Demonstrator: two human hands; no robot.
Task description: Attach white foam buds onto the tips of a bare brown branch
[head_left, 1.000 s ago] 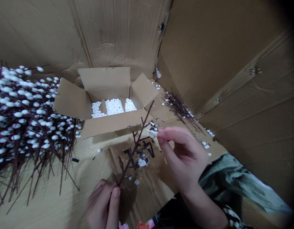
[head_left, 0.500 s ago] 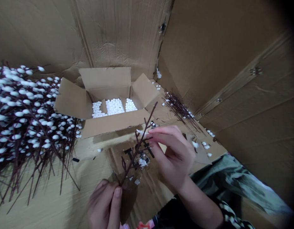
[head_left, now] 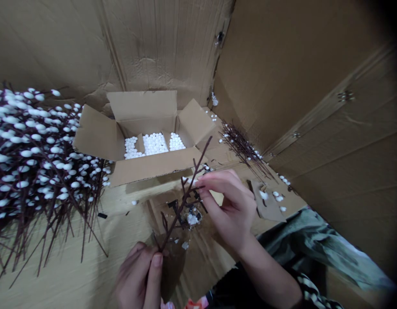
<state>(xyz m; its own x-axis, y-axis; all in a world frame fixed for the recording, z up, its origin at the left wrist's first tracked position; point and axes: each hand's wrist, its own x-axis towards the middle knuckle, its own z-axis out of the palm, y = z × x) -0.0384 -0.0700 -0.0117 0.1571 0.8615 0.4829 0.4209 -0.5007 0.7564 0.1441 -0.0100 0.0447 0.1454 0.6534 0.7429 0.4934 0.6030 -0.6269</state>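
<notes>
Your left hand (head_left: 137, 274) is curled shut around the bottom of a thin, dark reddish-brown pussy willow branch (head_left: 184, 199), fingers wrapped and thumb pressed on, so the branch sticks up and tilts away from you, over the middle of the cardboard floor sheet (head_left: 72, 253). Your right hand (head_left: 232, 214) is up near the top half of the branch with the fingers together and reaching over. Its fingertips (head_left: 201, 182) are right at the side twigs, but honestly I can't tell from this angle if they're pinching anything.

Under the branch there's a messy patch of white foam bits (head_left: 192, 219) sitting on black printed marks (head_left: 175, 209). Over on your left is a big heap of pussy willow branches (head_left: 34, 163) covered in white buds. Straight ahead, an open cardboard box (head_left: 143, 109) has its flaps up and is full of white foam balls (head_left: 155, 143). To the right of that lies a small bunch of bare twigs (head_left: 243, 148), with a cardboard scrap (head_left: 267, 201) and some loose foam balls (head_left: 276, 194) nearby. Your green sleeve (head_left: 314, 244) shows at the lower right.
</notes>
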